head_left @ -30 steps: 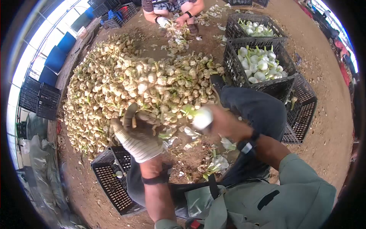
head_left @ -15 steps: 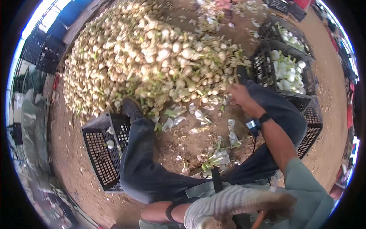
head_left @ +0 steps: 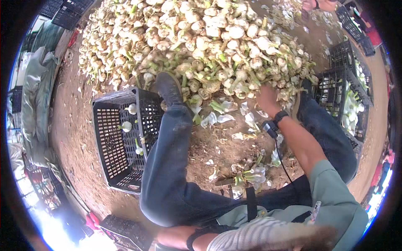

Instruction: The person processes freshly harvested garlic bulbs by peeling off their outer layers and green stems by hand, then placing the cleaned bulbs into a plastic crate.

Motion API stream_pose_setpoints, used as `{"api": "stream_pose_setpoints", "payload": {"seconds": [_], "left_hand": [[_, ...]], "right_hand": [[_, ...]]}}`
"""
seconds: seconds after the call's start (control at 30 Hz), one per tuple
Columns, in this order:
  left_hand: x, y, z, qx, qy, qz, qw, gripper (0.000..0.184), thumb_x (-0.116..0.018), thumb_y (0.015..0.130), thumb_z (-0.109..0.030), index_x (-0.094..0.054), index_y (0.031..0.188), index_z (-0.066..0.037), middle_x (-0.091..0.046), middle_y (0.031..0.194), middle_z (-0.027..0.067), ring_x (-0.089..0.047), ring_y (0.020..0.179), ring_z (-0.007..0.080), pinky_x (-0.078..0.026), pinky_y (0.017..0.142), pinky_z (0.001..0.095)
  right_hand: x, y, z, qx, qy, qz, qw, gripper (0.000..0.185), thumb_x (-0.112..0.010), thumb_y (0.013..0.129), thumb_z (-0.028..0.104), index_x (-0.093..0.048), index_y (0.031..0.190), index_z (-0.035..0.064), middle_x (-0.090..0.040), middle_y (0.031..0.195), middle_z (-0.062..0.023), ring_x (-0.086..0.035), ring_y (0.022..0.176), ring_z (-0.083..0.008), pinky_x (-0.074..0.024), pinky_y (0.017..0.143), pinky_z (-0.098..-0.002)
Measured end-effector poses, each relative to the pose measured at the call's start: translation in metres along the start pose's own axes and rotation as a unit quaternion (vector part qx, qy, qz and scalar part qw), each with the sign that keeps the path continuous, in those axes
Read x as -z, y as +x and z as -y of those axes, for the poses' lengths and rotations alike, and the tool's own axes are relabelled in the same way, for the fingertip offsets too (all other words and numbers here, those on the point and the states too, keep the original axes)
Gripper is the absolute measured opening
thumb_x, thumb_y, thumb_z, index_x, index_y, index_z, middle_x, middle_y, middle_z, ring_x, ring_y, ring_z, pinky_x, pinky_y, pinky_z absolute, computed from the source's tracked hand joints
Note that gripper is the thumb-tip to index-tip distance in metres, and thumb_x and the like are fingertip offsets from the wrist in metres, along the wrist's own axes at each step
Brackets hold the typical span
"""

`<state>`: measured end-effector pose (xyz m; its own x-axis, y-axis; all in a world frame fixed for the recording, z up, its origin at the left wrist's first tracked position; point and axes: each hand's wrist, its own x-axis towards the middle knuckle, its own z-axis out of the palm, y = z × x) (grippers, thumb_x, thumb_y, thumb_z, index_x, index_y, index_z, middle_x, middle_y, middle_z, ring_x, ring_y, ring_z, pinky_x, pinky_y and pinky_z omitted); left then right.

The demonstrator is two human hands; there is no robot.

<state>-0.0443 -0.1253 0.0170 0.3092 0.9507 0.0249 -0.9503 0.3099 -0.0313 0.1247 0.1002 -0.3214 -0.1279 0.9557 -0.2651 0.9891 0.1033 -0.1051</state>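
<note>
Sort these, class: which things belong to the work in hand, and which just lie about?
Apparently in use:
- right hand
- gloved left hand
- heaped bulbs
- sparsely filled crate
- crates at right

Apparently lying about:
- leafy scraps
- pale sheeting
- lower-left crate

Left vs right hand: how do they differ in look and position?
Covering: the left hand wears a pale glove with a striped cuff; the right hand is bare.
Position: the left hand is low in the view, in front of the green shirt; the right hand is at the near edge of the bulb pile.
Shared: a dark band near each wrist.
</note>
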Motion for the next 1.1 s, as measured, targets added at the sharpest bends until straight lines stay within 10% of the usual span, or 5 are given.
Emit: {"api": "stream_pose_setpoints", "payload": {"seconds": [0.37, 0.57, 0.7, 0.97, 1.1], "left_hand": [[0.062, 0.048, -0.03, -0.153, 0.349, -0.3, 0.874, 0.049, -0.054, 0.095, -0.035, -0.049, 0.131, -0.002, -0.065, 0.095, 0.0123, -0.061, 0.071, 0.0188, -0.051, 0.061, 0.0309], [0.123, 0.068, -0.028, -0.102, 0.747, -0.271, 0.598, 0.052, -0.064, 0.087, -0.019, -0.05, 0.132, 0.002, -0.063, 0.109, 0.0152, -0.062, 0.091, 0.0208, -0.05, 0.081, 0.0296], [0.121, 0.071, -0.02, 0.0, 0.558, -0.199, 0.806, 0.069, -0.07, 0.086, -0.017, -0.035, 0.142, 0.004, -0.058, 0.125, 0.0112, -0.058, 0.102, 0.0155, -0.048, 0.086, 0.0284], [0.043, 0.095, -0.012, 0.047, 0.61, -0.06, 0.789, 0.058, -0.072, 0.085, -0.02, -0.047, 0.134, 0.001, -0.064, 0.111, 0.0068, -0.062, 0.096, 0.0134, -0.052, 0.081, 0.0274], [0.056, 0.108, -0.011, -0.055, 0.6, -0.046, 0.797, 0.055, -0.077, 0.08, -0.011, -0.05, 0.126, 0.002, -0.063, 0.113, 0.0072, -0.062, 0.097, 0.0144, -0.054, 0.077, 0.0266]], "right_hand": [[0.062, -0.074, -0.02, 0.143, 0.184, 0.067, 0.97, 0.036, -0.062, 0.083, 0.024, -0.063, 0.113, 0.0029, -0.066, 0.099, -0.0199, -0.062, 0.095, -0.037, -0.0473, 0.083, -0.0453], [0.175, -0.127, -0.017, 0.229, 0.208, 0.062, 0.949, 0.032, -0.067, 0.079, 0.02, -0.065, 0.106, 0.0022, -0.066, 0.094, -0.0209, -0.064, 0.084, -0.0387, -0.0498, 0.076, -0.0437], [0.246, -0.168, -0.02, 0.25, 0.325, 0.036, 0.911, 0.027, -0.068, 0.079, 0.013, -0.063, 0.102, -0.0002, -0.067, 0.087, -0.0144, -0.065, 0.079, -0.0232, -0.0503, 0.071, -0.035], [0.286, -0.192, -0.015, 0.186, 0.711, 0.051, 0.676, 0.022, -0.065, 0.086, 0.009, -0.062, 0.105, -0.0008, -0.066, 0.091, -0.0083, -0.06, 0.07, -0.0127, -0.0521, 0.064, -0.0267], [0.281, -0.182, -0.006, 0.143, 0.677, 0.014, 0.722, 0.021, -0.065, 0.088, 0.013, -0.064, 0.103, -0.0009, -0.064, 0.081, -0.0046, -0.055, 0.062, -0.0082, -0.0462, 0.054, -0.0234]]}}
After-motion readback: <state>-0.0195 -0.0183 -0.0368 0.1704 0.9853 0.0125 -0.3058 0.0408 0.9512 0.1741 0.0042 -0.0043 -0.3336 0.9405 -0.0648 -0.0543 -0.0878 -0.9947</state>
